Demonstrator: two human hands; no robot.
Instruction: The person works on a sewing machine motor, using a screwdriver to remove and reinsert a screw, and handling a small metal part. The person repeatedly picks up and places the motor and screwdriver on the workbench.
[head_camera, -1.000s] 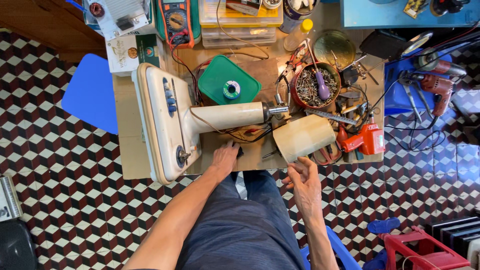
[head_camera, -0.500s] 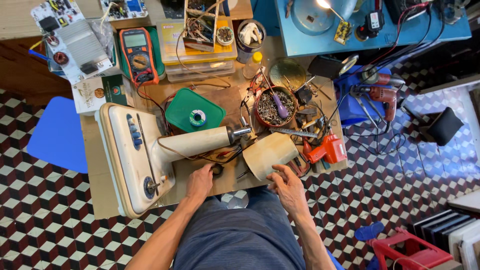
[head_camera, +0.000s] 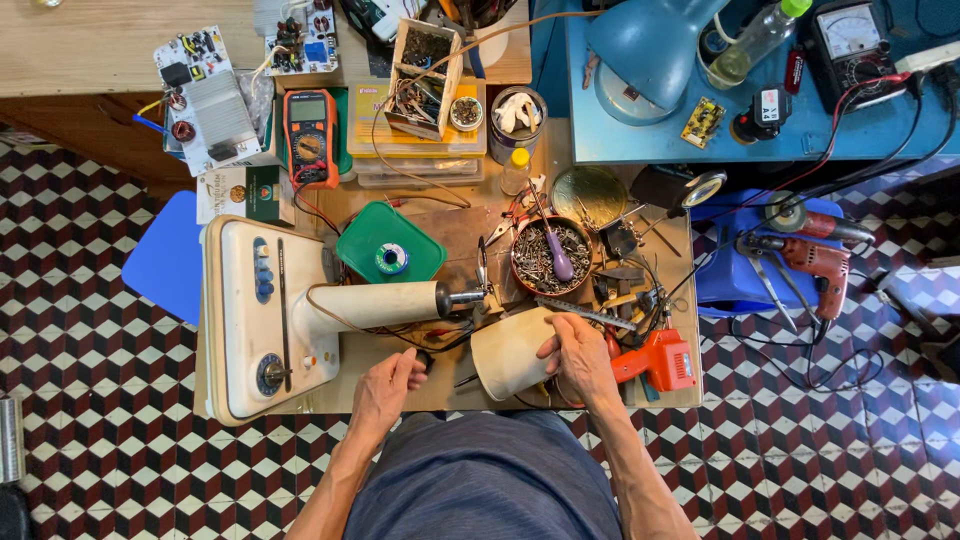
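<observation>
While the cream appliance body (head_camera: 262, 318) lies on its side across the small wooden table (head_camera: 470, 232), its long neck (head_camera: 375, 303) pointing right to a bare metal shaft (head_camera: 462, 297), the person has the machine opened up, head cover off; the right hand (head_camera: 580, 352) is curled over the top edge of that detached cream housing (head_camera: 512, 353), gripping it just right of the shaft and near the orange power tool (head_camera: 655, 360); the left hand (head_camera: 388, 385) sits at the table's front edge, fingers pinched on a small dark part (head_camera: 424, 358), too small to identify; loose wires trail under the neck. By my read this is mid-disassembly or refit of the head. Any next move calls for a steady hold on the housing, keeping it square to the shaft and clear of the wires; the bowl of screws (head_camera: 548, 256) with its purple-handled screwdriver (head_camera: 556, 258) is close behind.
</observation>
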